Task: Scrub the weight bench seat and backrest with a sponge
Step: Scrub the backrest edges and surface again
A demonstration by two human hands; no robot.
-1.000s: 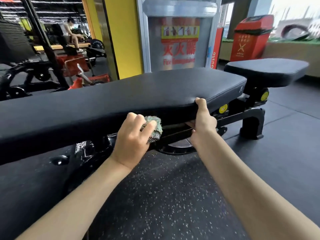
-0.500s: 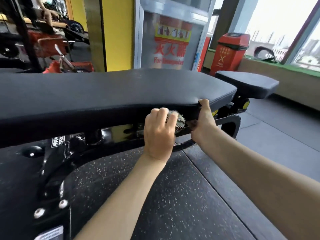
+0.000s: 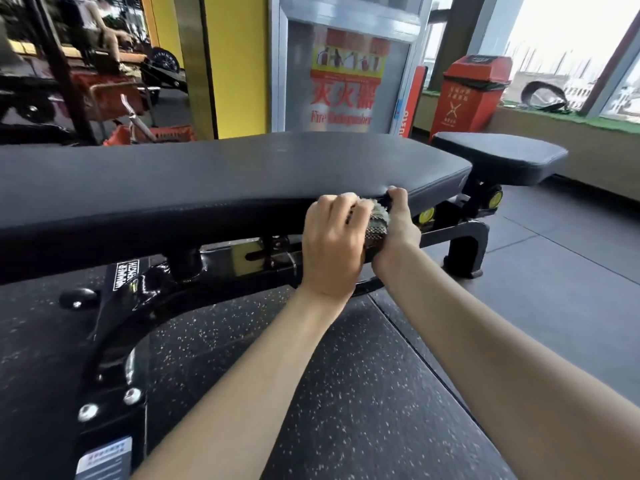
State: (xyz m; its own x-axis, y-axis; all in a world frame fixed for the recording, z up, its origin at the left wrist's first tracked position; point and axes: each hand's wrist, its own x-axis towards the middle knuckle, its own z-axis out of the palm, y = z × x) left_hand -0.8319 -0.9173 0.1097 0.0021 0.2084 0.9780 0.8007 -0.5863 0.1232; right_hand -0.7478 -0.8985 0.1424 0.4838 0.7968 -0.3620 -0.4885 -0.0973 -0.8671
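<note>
Left hand (image 3: 329, 244): fingers curled round the sponge (image 3: 375, 227), clenching it against the near side edge of the backrest (image 3: 225, 168). Sponge shows a pale fuzzy top and a dark mesh face below, wedged between the two hands. Right hand (image 3: 398, 230): touching the sponge on its right side, thumb hooked over the top lip of the backrest, fingers tucked under the pad and out of sight; reads as a clamp on the pad edge. Both forearms bare, reaching in from the lower edge. Backrest lies flat, long black pad running left to right across the view. Seat (image 3: 498, 157), a shorter black pad, sits just beyond its right end, apart by a narrow gap. Black steel frame (image 3: 464, 237) under both pads, yellow adjuster knobs (image 3: 426, 214) below the gap. Speckled rubber floor (image 3: 346, 375) beneath. Behind: fire extinguisher cabinet (image 3: 346, 74), yellow pillar (image 3: 235, 64), red bin (image 3: 471, 95) near the window.
</note>
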